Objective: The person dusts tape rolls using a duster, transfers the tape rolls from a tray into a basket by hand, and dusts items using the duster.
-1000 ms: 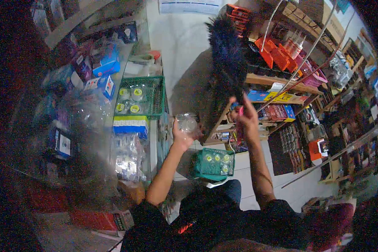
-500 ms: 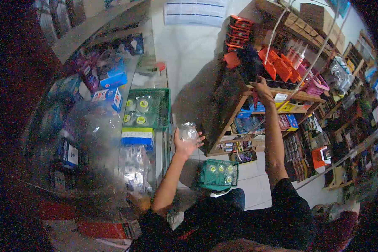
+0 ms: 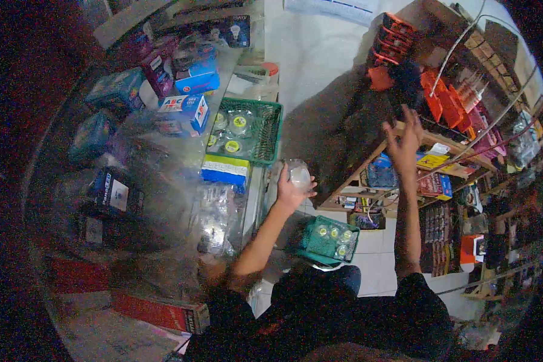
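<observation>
My left hand (image 3: 291,194) is wrapped round a clear, round container (image 3: 299,174), holding it beside the shelf full of goods. My right hand (image 3: 406,137) is raised at the wooden rack, its fingers spread and nothing in them. To the left of the held container, a green basket (image 3: 276,134) contains several clear round items (image 3: 239,122) with yellow-green labels. A second green basket (image 3: 312,246), lower down near my legs, bears several similar labelled items (image 3: 334,232).
Orange-red bins (image 3: 446,99) sit on top of the wooden rack (image 3: 356,160), and a thin white cord (image 3: 458,42) crosses in front. On the left are a blue-and-white ABC box (image 3: 181,114) and a blue-yellow box (image 3: 225,172). White floor tiles (image 3: 374,259) show below.
My right hand has come away from the rack's top edge and its fingers have spread. The left hand still holds the container. The view has shifted, so most things appear further right.
</observation>
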The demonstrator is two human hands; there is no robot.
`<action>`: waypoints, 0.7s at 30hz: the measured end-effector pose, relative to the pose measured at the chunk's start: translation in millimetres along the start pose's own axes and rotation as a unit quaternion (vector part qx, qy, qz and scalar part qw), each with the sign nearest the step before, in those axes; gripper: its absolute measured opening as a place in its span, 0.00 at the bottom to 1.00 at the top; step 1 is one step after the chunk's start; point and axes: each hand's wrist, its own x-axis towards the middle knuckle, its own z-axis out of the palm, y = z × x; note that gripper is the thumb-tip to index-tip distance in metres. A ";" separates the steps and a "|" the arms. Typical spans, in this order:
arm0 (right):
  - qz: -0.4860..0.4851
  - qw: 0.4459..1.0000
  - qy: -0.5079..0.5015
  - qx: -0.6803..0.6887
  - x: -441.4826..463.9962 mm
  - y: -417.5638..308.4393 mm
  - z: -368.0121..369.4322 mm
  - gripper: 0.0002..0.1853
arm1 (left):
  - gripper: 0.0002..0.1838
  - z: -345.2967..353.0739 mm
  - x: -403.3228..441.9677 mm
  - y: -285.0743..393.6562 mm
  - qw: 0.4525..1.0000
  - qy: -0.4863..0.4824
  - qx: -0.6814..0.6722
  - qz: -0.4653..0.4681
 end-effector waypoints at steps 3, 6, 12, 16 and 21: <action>0.031 0.929 -0.250 0.270 -36.9 -94.3 -17.3 0.34 | 0.27 -3.7 14.8 -11.9 0.994 0.077 -0.013 0.076; 0.118 0.832 -0.404 0.362 -109.6 -122.0 44.9 0.38 | 0.24 13.5 4.8 -7.9 0.990 0.109 -0.009 0.085; 0.133 0.812 -0.463 0.329 -100.1 -140.1 68.1 0.37 | 0.34 30.6 -7.5 -3.9 0.988 0.088 0.044 0.120; 0.178 0.786 -0.312 0.503 -68.6 -119.5 113.8 0.30 | 0.36 10.1 -2.3 1.5 0.986 0.128 0.042 0.102; 0.120 0.743 -0.335 0.567 5.6 -176.8 110.0 0.25 | 0.29 17.2 -3.6 3.3 0.990 0.104 0.045 0.081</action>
